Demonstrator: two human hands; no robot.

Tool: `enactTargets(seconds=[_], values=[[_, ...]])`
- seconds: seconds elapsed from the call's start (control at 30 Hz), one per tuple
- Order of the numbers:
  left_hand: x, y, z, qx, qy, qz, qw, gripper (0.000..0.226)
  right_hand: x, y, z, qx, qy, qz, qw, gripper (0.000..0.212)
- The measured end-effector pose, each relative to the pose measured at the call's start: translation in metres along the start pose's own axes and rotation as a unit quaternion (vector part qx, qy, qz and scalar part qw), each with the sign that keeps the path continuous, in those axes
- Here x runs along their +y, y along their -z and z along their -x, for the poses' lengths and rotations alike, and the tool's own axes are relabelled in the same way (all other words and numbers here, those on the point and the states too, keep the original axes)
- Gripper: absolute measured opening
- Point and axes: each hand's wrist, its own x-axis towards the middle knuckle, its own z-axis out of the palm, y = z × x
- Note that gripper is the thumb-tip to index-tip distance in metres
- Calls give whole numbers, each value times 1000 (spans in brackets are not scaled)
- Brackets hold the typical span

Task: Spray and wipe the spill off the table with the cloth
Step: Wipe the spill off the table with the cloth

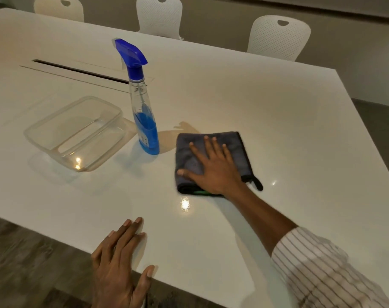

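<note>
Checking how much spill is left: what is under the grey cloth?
The cloth lies flat on the white table under the right hand. A brownish spill shows at its far-left edge; whatever lies beneath is hidden.

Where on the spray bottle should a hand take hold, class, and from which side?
Grip the spray bottle round its narrow clear neck just under the blue trigger head, coming from the right. It stands upright, the nozzle points up and left, and the tub crowds its left side. The left hand is free; the right hand presses the cloth.
</note>
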Motion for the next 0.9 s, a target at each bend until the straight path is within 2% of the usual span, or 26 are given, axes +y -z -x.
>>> enactTargets(seconds=[0.1, 0.27, 0.33, 0.43, 0.57, 0.67, 0.77, 0.9], values=[[-3, 0, -4, -1, -17, -11, 1000, 64, -24, -3, 54, 5, 55, -9, 998, 101], [-20, 1, -9, -100, -39, -28, 994, 74, -41, 4, 140, -60, 72, -10, 996, 101], [-21, -1, -9, -88, -38, -30, 995, 81, -31, 7, 159, -61, 49, -2, 997, 100], [-12, -3, -11, -17, -46, -20, 999, 88, 4, 8, 168, -30, -29, 12, 999, 96], [-11, -2, -14, 23, -63, -9, 998, 69, 59, 10, 168, 2, -178, 40, 983, 98], [-13, -5, -12, 30, -64, -16, 997, 65, 66, 7, 175, 25, -245, 36, 968, 99], [-13, -7, -9, 34, -57, -21, 998, 66, 42, -1, 183, 36, -260, 22, 965, 100], [-13, -6, -10, 32, -54, -18, 998, 67, -2, -1, 174, 2, -213, 22, 977, 106]])
